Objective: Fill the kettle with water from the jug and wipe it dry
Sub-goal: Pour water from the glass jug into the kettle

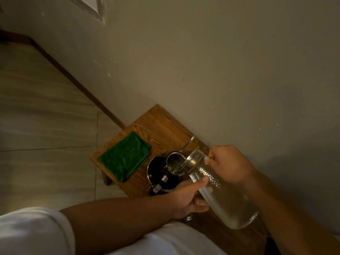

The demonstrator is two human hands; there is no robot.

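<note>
A clear glass jug (pixel 226 197) with a metal collar and hinged lid is tipped on its side, its mouth over the open black kettle (pixel 161 173) on the small wooden table (pixel 161 126). My left hand (pixel 189 197) grips the jug's body from below, thumb across the glass. My right hand (pixel 230 162) holds the jug near its neck, by the handle side. The jug's metal lid (pixel 174 161) hangs open above the kettle's opening. The kettle's dark handle points toward me. No stream of water can be made out in the dim light.
A folded green cloth (pixel 127 155) lies on the table's left part, beside the kettle. The table stands against a plain wall (pixel 220 70), with tiled floor (pixel 46 116) to the left. My white clothing (pixel 33 234) fills the bottom edge.
</note>
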